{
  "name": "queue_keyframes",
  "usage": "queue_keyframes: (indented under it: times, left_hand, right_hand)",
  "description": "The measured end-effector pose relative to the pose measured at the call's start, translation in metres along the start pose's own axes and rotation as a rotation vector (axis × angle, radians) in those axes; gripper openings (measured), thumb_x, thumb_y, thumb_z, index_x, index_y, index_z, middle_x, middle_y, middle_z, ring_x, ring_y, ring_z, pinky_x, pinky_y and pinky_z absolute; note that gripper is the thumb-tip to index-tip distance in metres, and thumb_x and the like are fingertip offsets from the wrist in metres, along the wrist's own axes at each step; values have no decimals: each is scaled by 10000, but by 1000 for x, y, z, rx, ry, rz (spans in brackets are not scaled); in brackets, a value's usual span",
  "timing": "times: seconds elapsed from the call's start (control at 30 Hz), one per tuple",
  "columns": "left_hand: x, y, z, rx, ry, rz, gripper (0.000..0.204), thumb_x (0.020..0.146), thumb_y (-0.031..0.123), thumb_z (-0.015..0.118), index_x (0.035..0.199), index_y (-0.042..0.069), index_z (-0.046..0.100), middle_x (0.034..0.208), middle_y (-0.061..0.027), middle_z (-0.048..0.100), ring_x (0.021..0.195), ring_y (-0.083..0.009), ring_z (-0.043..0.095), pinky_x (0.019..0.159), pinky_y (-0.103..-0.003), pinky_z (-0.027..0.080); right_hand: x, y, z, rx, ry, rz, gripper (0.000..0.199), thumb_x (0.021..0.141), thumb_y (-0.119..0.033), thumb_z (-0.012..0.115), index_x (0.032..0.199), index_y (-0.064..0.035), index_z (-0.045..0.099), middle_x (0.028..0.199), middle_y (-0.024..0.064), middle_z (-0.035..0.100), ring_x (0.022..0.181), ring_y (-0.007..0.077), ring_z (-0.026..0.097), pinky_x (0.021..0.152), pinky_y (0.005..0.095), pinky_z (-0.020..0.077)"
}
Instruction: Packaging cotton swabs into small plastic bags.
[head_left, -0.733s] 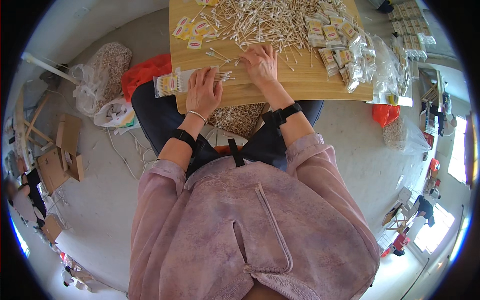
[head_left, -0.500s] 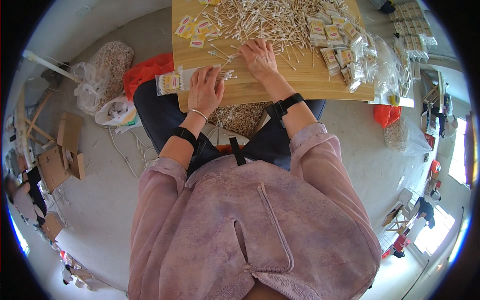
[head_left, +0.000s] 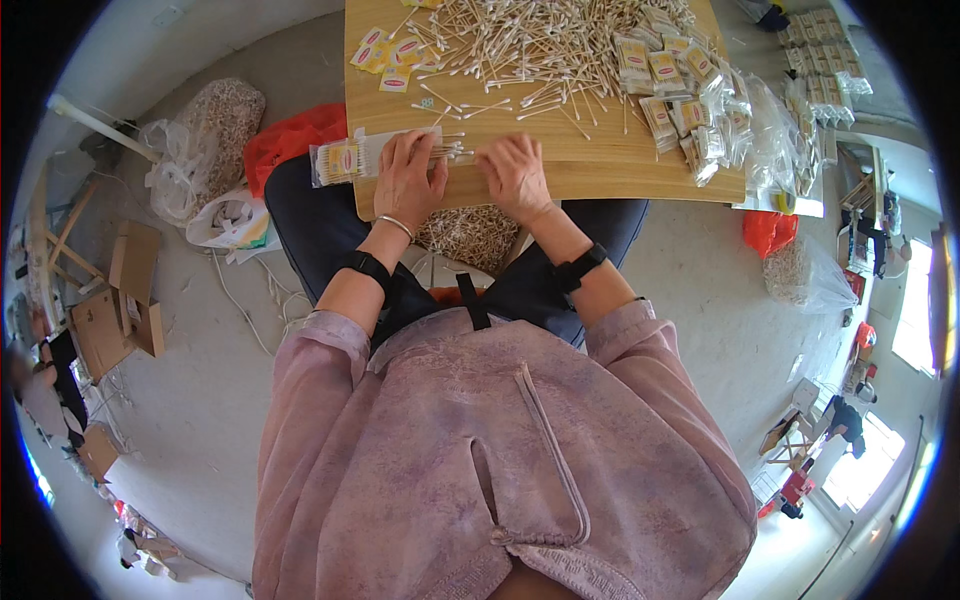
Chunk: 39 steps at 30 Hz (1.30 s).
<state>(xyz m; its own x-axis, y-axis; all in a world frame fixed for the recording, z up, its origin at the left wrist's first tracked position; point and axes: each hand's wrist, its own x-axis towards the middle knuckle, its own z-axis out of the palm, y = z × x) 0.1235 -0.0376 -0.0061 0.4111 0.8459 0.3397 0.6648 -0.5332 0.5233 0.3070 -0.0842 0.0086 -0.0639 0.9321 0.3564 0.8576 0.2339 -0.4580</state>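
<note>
A wooden board [head_left: 600, 175] lies across the person's lap above a concrete floor, strewn with loose cotton swabs [head_left: 530, 45] and filled packets [head_left: 665, 75]. The left hand [head_left: 408, 180] presses flat on a clear plastic sleeve [head_left: 345, 160] with a small bundle of swabs [head_left: 450, 152] at its mouth. The right hand [head_left: 515, 175], fingers bent and seemingly empty, rests just right of the bundle. The packing step appears underway; sliding the bundle inside would need steady alignment.

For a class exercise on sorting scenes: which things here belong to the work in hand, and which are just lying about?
In the work:
left hand
right hand
clear sleeve of swabs
loose cotton swabs
filled packets
wooden board

Lying about:
red bag
cardboard pieces
white plastic bags
</note>
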Motion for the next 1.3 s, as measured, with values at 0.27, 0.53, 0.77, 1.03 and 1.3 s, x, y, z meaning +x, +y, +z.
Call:
queue_keyframes:
  times: [0.27, 0.53, 0.77, 1.03, 1.3]
  left_hand:
    - [1, -1, 2, 93, -32, 11, 463, 807, 181, 605, 1247, 81, 499, 1305, -99, 458, 1226, -300, 411, 1026, -434, 339]
    - [4, 1, 1, 70, -13, 57, 351, 807, 182, 609, 1140, 81, 559, 1231, -88, 522, 1203, -283, 432, 1010, -439, 344]
    - [1, 1, 0, 57, -51, 6, 351, 796, 188, 635, 1120, 71, 566, 1214, -109, 505, 1192, -312, 427, 995, -435, 364]
    - [2, 1, -2, 47, -25, -14, 451, 820, 193, 611, 1237, 55, 507, 1306, -141, 458, 1263, -328, 376, 1060, -438, 317]
    - [4, 0, -1, 87, -55, 22, 489, 835, 200, 584, 1282, 44, 461, 1329, -149, 462, 1278, -303, 384, 1098, -435, 285]
  right_hand:
    - [-8, -11, -11, 90, -210, -172, 92, 743, -170, 666, 796, -127, 604, 885, 37, 561, 931, 250, 511, 824, 402, 384]
    - [32, 13, 5, 19, -48, -63, 182, 743, -247, 674, 846, -101, 640, 959, 51, 572, 981, 270, 506, 854, 407, 412]
    - [74, -6, 29, -133, -36, 81, 167, 770, -189, 679, 929, -136, 669, 1008, 39, 571, 1006, 278, 490, 857, 417, 409]
    - [50, -6, 27, -44, -94, -6, 200, 742, -134, 670, 940, -156, 677, 1011, 11, 558, 1016, 261, 475, 870, 414, 396]
    - [45, 17, 13, -159, 34, 148, 262, 766, -109, 636, 1023, -154, 660, 1030, 34, 561, 1023, 288, 482, 885, 425, 399]
